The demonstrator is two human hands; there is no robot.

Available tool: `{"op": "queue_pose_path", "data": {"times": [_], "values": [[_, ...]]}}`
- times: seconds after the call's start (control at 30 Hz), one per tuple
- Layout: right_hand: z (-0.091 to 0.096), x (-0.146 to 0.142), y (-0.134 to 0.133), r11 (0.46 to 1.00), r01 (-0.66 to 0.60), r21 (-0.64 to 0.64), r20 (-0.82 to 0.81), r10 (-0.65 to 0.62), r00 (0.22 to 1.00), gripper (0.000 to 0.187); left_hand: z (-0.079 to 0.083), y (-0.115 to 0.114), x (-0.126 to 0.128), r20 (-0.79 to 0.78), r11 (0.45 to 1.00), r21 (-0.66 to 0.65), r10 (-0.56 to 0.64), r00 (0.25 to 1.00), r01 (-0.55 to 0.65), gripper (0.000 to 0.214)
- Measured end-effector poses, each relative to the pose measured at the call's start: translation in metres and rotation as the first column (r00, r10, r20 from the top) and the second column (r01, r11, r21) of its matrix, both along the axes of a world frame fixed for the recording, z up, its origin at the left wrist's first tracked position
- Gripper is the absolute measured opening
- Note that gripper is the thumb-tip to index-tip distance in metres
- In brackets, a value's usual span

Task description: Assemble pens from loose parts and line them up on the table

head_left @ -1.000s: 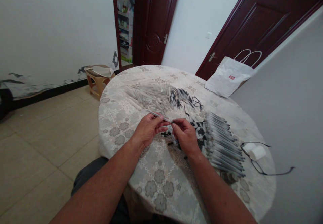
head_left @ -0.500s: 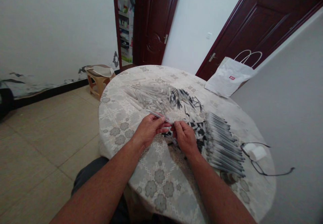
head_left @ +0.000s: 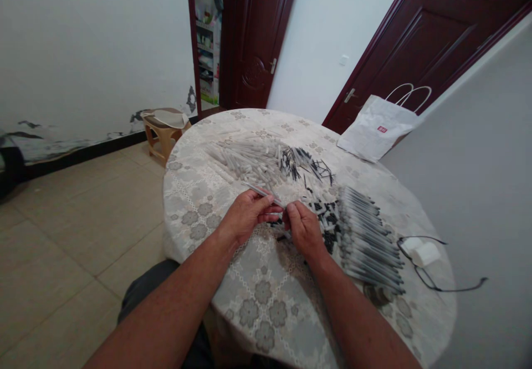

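Observation:
My left hand [head_left: 249, 211] is closed around a slim pale pen barrel [head_left: 258, 189], whose far end points up and to the left. At the barrel's near end, my right hand [head_left: 305, 226] is closed in a pinch of thumb and fingers; whether a small part sits inside that pinch is hidden. Just beyond the hands lies a heap of clear pen tubes [head_left: 245, 155]. Dark refills or thin sticks [head_left: 291, 164] lie to its right. Small black and white pen parts [head_left: 330, 222] are scattered beside my right hand. A stack of pens [head_left: 366, 236] lies further right.
The round table has a flowered cloth [head_left: 261, 302]. Black-framed glasses [head_left: 436, 288] and a white roll [head_left: 426, 254] lie at the right edge, with a small round container [head_left: 378, 293] near my right forearm. A white paper bag [head_left: 376, 128] stands behind. A stool [head_left: 164, 136] is at left.
Hardly anything differs. Both hands keep the same grip on the pen barrel, and the view has shifted very slightly.

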State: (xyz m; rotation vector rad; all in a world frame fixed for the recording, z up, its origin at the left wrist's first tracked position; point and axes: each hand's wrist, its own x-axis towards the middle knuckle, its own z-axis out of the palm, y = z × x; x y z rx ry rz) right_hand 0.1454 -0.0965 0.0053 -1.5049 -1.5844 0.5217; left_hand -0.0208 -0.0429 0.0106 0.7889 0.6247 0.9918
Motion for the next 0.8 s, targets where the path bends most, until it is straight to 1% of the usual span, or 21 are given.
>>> {"op": "queue_pose_path", "data": {"times": [0.07,0.1,0.17,0.23,0.33,0.37,0.43,0.5,0.57,0.6,0.67,0.73,0.8], "values": [[-0.0008,0.0003,-0.0002,1.0,-0.009,-0.017,-0.052,0.008,0.999,0.043,0.0001,0.0002,-0.0001,-0.003,1.0,0.001,0.001,1.0,-0.001,0.022],[-0.0013,0.0007,-0.0002,1.0,-0.007,-0.014,-0.075,0.006,0.997,0.042,0.0003,0.0005,-0.0002,-0.003,1.0,0.003,0.007,1.0,-0.007,0.022],[-0.002,0.0016,-0.0003,1.0,0.007,0.016,-0.103,-0.006,0.995,0.033,0.0003,0.0012,-0.0005,-0.002,1.0,0.006,0.027,1.0,-0.027,0.022],[-0.0015,0.002,-0.0006,0.999,0.021,0.048,-0.091,-0.016,0.996,0.023,-0.0002,0.0019,-0.0008,0.006,0.999,0.007,0.036,0.999,-0.036,0.023],[0.0013,0.0009,-0.0012,0.998,0.027,0.058,-0.014,-0.026,1.0,0.019,-0.0015,0.0023,-0.0009,0.016,1.0,0.007,0.026,1.0,-0.026,0.024],[0.0022,0.0002,-0.0013,0.998,0.024,0.052,0.009,-0.025,1.0,0.019,-0.0018,0.0022,-0.0008,0.014,1.0,0.008,0.018,1.0,-0.019,0.025],[0.0029,-0.0011,-0.0011,0.999,0.009,0.031,0.022,-0.01,1.0,0.029,-0.0022,0.0018,-0.0004,0.003,1.0,0.006,0.008,1.0,-0.008,0.026],[0.0015,-0.0015,-0.0004,1.0,-0.008,0.003,-0.003,0.008,1.0,0.04,-0.0019,0.0014,0.0001,-0.006,1.0,-0.001,0.003,1.0,-0.003,0.026],[-0.0013,-0.0006,0.0005,1.0,-0.012,-0.01,-0.046,0.012,0.999,0.044,-0.0013,0.0012,0.0004,-0.006,1.0,-0.004,0.006,1.0,-0.006,0.026],[-0.0028,0.0002,0.0008,1.0,-0.006,-0.007,-0.065,0.005,0.998,0.043,-0.0011,0.0012,0.0005,-0.004,1.0,-0.004,0.008,1.0,-0.008,0.026],[-0.0051,0.0021,0.001,1.0,0.01,0.021,-0.079,-0.008,0.997,0.033,-0.0007,0.0014,0.0004,0.005,1.0,0.0,0.017,1.0,-0.017,0.025],[-0.0057,0.0034,0.0007,0.998,0.018,0.054,-0.055,-0.015,0.998,0.024,-0.0005,0.0014,0.0001,0.014,1.0,0.006,0.023,1.0,-0.023,0.024],[-0.0047,0.0035,0.0003,0.997,0.015,0.07,-0.007,-0.015,1.0,0.021,0.0,0.0009,-0.0002,0.016,1.0,0.006,0.026,1.0,-0.026,0.022]]}}
